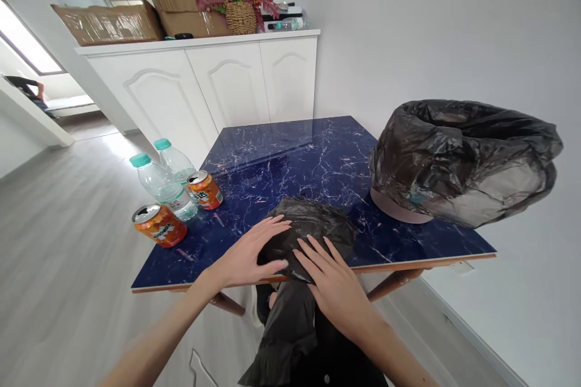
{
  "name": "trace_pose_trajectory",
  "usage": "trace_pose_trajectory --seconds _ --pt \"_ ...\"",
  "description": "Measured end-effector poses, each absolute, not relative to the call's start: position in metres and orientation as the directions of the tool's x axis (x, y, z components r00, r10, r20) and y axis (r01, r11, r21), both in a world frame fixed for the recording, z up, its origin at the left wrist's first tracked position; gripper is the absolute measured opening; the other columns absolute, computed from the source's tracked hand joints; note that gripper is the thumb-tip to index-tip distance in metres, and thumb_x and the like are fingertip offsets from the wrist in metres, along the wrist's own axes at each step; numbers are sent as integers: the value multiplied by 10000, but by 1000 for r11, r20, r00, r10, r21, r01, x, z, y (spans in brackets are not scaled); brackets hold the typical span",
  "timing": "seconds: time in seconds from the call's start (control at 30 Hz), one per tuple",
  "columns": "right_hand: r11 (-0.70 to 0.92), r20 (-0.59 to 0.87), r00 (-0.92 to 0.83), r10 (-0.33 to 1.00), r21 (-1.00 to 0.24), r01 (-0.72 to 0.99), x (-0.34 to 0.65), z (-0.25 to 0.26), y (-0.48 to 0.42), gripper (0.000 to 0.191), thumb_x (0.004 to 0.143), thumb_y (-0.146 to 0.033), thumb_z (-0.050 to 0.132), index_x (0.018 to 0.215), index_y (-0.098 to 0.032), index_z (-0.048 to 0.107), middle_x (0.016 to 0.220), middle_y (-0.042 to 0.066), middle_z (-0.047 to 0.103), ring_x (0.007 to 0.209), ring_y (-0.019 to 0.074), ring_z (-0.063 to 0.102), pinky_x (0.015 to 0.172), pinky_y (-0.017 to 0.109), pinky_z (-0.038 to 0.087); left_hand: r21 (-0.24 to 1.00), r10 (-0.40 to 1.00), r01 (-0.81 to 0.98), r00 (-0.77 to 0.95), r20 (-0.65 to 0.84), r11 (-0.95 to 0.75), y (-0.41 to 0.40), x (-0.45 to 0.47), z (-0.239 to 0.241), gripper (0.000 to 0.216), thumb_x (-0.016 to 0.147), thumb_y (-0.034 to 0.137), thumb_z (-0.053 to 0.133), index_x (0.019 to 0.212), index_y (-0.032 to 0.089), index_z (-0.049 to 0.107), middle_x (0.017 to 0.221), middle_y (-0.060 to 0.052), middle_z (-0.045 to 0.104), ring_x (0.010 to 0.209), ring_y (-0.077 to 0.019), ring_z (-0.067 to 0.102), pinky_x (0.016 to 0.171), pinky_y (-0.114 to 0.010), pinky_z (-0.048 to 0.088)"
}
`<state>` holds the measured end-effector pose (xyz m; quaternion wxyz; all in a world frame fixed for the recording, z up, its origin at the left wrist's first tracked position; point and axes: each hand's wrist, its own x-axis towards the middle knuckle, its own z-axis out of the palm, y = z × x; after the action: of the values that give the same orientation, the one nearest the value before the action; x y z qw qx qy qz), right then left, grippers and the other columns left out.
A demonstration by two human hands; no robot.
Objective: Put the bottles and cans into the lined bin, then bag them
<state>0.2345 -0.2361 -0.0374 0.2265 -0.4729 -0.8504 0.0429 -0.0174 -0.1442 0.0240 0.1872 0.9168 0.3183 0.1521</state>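
A crumpled black plastic bag (318, 217) lies at the front edge of the dark blue marbled table (281, 163), and part of it hangs down over the edge. My left hand (256, 248) rests on the bag's left side, fingers stretched out and thumb apart. On its right side lies my right hand (333, 278), flat with the fingers spread. What the bag contains, if anything, is hidden. To the right stands a pinkish bin (399, 208) lined with another black plastic bag (436, 157), whose rim is folded outward.
Two orange soda cans, one nearer (166, 230) and one farther (209, 190), stand on the table's left with two clear bottles (157, 181) with teal caps. Behind is a white cabinet (227, 78) bearing cardboard boxes (113, 24) and a flower basket (240, 18). A wall rises at right.
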Motion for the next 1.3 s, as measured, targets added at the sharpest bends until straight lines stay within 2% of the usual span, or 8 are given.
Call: trace_pose_trajectory --seconds 0.13,0.3,0.4,0.5,0.6,0.8,1.0,1.3 --pt "536 287 -456 842 -525 661 255 -25 -239 613 1017 -63 428 1594 -234 542 1652 36 544 1598 229 419 1361 543 314 465 664 553 740 109 -692 -145 -31 27 1053 797 654 880 1675 316 406 1731 -122 422 1616 -389 364 1312 -599 351" --pt "278 135 -310 941 -830 483 282 -7 -241 449 1133 -344 422 1539 -306 608 1535 52 663 1485 293 574 1216 505 510 538 660 477 721 213 -695 -142 -31 24 331 1024 455 700 1302 290 768 1366 -90 756 1399 -306 623 1168 -458 512" --pt "169 184 -13 983 -873 458 283 -2 -239 458 1134 -446 445 1545 -296 579 1510 87 674 1414 304 635 1142 494 569 585 732 492 619 286 -645 -141 -17 21 308 1066 440 621 960 212 799 1016 -64 808 983 -242 751 893 -336 578" --pt "250 465 263 845 -780 574 270 5 -241 545 1114 -393 507 1642 -279 432 1620 122 554 1512 311 528 1204 545 511 608 816 564 502 285 -559 -140 2 17 457 1081 484 556 769 179 692 722 -7 704 665 -175 651 656 -282 486" --pt "437 688 70 722 -533 725 251 12 -241 620 1101 -260 512 1694 -293 334 1682 101 474 1611 297 383 1302 592 379 643 879 607 393 269 -468 -139 19 11 396 1077 505 545 871 189 667 747 1 709 669 -184 652 619 -277 448" --pt "359 415 -223 882 -286 888 226 -12 -210 600 1143 -458 407 1682 -195 420 1765 113 351 1661 401 233 1320 703 246 618 898 656 257 358 -434 -135 30 -4 352 1047 328 563 1376 217 502 854 -7 734 848 -246 721 934 -410 523" --pt "357 234 -312 921 -182 916 237 -32 -182 629 1143 -547 343 1677 -233 450 1779 80 319 1666 386 220 1337 651 221 474 877 755 281 390 -453 -129 13 -17 395 998 262 583 1382 205 511 981 -58 680 1029 -307 657 993 -518 501" --pt "252 361 -167 918 -202 947 217 -32 -230 648 1126 -565 378 1625 -180 529 1766 118 342 1653 417 249 1314 682 256 697 912 594 189 365 -402 -131 -35 -15 375 1044 449 606 1354 248 543 1222 -80 706 1178 -254 668 1122 -475 495"
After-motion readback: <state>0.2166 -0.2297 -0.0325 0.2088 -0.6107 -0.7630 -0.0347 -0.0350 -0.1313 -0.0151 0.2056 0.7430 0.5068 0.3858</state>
